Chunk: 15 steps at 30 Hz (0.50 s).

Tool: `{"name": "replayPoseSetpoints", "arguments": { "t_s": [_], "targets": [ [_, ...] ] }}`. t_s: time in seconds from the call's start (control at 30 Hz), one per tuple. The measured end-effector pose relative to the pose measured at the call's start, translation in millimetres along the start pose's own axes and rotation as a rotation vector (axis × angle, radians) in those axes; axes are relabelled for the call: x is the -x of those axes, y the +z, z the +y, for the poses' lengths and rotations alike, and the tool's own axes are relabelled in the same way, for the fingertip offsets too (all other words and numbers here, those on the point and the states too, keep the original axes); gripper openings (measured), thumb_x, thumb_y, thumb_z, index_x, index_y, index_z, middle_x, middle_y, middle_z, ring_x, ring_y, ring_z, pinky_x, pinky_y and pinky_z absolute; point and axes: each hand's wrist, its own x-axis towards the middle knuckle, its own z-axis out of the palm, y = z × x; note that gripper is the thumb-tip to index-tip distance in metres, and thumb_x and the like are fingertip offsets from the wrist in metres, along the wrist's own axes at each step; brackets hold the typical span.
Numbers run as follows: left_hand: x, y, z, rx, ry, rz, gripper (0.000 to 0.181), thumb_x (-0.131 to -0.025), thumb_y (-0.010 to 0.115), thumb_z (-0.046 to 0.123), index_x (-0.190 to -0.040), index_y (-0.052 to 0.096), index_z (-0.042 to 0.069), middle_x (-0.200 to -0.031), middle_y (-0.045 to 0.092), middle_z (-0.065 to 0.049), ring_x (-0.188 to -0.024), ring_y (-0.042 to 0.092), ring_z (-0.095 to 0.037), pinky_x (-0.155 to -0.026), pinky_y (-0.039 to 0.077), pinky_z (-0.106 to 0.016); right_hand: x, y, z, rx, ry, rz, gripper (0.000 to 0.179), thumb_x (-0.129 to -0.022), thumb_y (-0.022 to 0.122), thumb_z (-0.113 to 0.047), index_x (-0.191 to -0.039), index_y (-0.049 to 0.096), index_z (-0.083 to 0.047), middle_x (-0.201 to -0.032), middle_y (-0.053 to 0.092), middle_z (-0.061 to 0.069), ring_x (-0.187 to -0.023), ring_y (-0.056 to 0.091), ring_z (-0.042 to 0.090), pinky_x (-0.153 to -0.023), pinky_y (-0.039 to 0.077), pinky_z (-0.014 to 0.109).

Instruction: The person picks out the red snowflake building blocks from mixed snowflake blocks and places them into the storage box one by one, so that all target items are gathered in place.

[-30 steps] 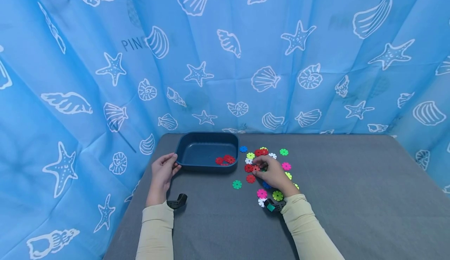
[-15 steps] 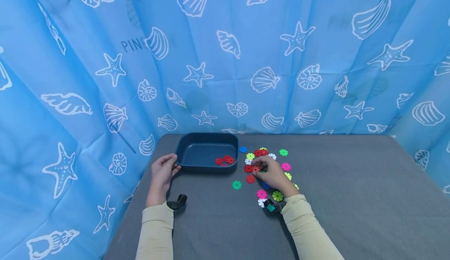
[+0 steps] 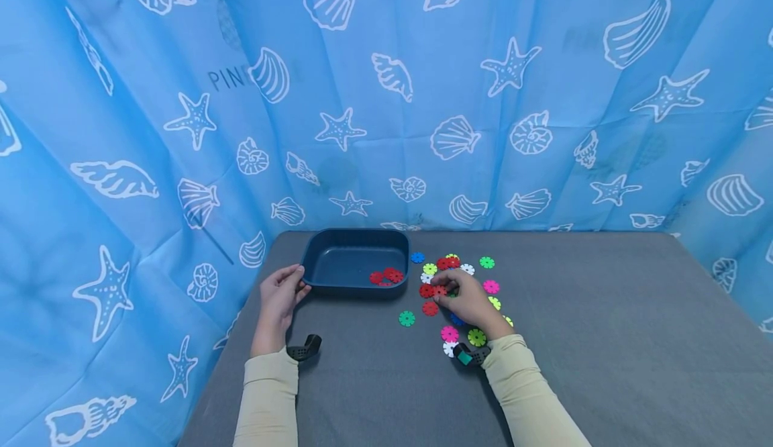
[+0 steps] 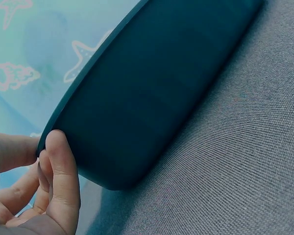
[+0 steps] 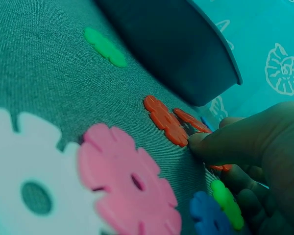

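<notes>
At the near left corner of a dark blue plastic bin [image 3: 353,291], my left hand [image 3: 281,295] pinches the rim between thumb and fingers; the left wrist view shows the fingertips [image 4: 60,147] against the outer wall. Several red notched discs lie inside the bin's right end. To the right, my right hand [image 3: 468,297] bends down over scattered discs, its thumb and fingers around a red notched disc [image 3: 440,290]. Another red disc [image 3: 427,290] lies right beside that one, and one more red disc [image 3: 430,309] is just nearer. The palm hides part of the pile.
Around the right hand lie notched discs in other colours: a green disc [image 3: 407,318], a pink disc [image 3: 449,333], a white disc [image 5: 27,171] and a blue disc [image 3: 418,258]. A grey cloth covers the table [image 3: 604,339]. A blue shell-print curtain [image 3: 386,98] hangs behind.
</notes>
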Motion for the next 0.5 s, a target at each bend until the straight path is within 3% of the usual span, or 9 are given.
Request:
{"name": "replayPoseSetpoints", "arguments": {
  "t_s": [0.5],
  "targets": [
    [-0.4,0.8,-0.2,0.0,-0.009,0.004,0.044,-0.107,0.065,0.031,-0.142,0.06,0.005,-0.132,0.057,-0.014,-0.102,0.06,-0.017,-0.086,0.064,-0.024,-0.3,-0.9,-0.5,0.013,-0.004,-0.006,0.022,-0.093,0.081,-0.007,-0.114,0.076,-0.015,-0.119,0.07,0.006,-0.104,0.063,0.024,-0.091,0.057,0.04]
  ]
}}
